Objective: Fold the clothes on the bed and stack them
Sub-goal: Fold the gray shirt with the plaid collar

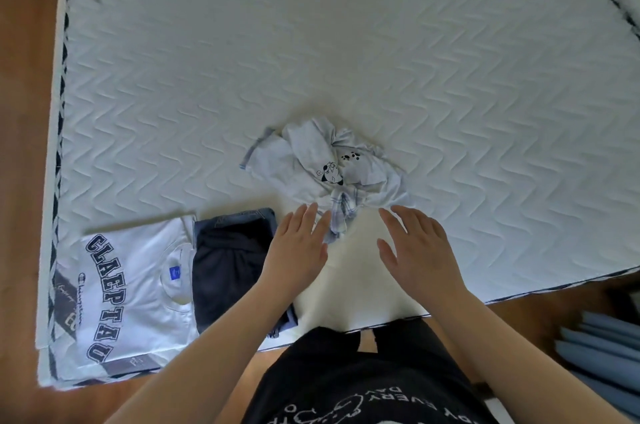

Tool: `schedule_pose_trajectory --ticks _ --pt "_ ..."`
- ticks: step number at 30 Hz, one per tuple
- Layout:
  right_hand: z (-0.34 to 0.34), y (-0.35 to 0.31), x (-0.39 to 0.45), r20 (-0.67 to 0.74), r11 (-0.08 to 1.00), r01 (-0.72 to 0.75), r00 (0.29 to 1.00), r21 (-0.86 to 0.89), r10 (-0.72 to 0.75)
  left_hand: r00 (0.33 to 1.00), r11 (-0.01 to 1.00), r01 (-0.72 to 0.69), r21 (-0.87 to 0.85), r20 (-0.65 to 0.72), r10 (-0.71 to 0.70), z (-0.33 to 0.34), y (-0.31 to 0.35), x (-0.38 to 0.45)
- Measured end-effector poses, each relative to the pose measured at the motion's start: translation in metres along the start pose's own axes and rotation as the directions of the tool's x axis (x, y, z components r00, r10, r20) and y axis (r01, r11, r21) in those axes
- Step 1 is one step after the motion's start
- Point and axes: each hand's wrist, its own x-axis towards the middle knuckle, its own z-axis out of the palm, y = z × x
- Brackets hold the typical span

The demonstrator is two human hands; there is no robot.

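Crumpled pale garment (320,167) lies bunched just below centre of frame on the white quilted bed (381,42), a small cartoon print and paw marks showing on top, a checked strip trailing from its near edge toward the person. Left hand (299,247) and right hand (417,245) both hover over the bed just below the bundle, fingers straight and spread, holding nothing; the left fingertips sit beside the checked strip, contact cannot be told. Lower left of frame: a folded white lettered shirt (135,288) and, touching its right edge, a folded dark garment (228,267) over a bit of blue denim, already done by the look of them. Judgement on handling: thin, light cloth, fully limp, no stiffness to hold a shape; it will sag and drag rather than slide as one piece, and the twist in the middle will likely need shaking out first. Nothing fragile. Best hold looks to be a pinch at two edges well apart, the darker hem at the upper left of the bundle and the loose fabric at its right side, lifting to let it hang open. The checked strip alone would probably just pull out.
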Motion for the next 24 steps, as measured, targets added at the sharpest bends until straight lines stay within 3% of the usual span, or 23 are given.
schedule_pose_trajectory --ticks 4,9,14,20,24 --pt "0.019 0.020 0.022 0.077 0.998 0.058 0.995 0.030 -0.060 0.999 0.999 0.032 0.004 0.042 -0.033 0.025 0.006 0.034" --pt "0.049 0.049 0.051 0.199 0.987 0.148 0.967 0.064 -0.158 0.961 0.992 0.125 0.014 0.246 -0.124 0.069 0.016 0.078" --pt "0.092 0.074 0.078 0.241 0.977 0.201 0.947 0.076 -0.214 0.930 0.970 0.243 0.009 0.280 -0.236 0.115 0.027 0.124" --pt "0.159 0.088 0.104 0.330 0.978 0.176 0.922 0.110 -0.203 0.840 0.893 0.444 -0.067 0.379 -0.389 0.165 0.024 0.167" --pt "0.191 0.090 0.111 0.431 0.982 0.146 0.883 0.123 -0.185 0.791 0.763 0.582 -0.281 0.411 -0.453 0.188 0.011 0.176"
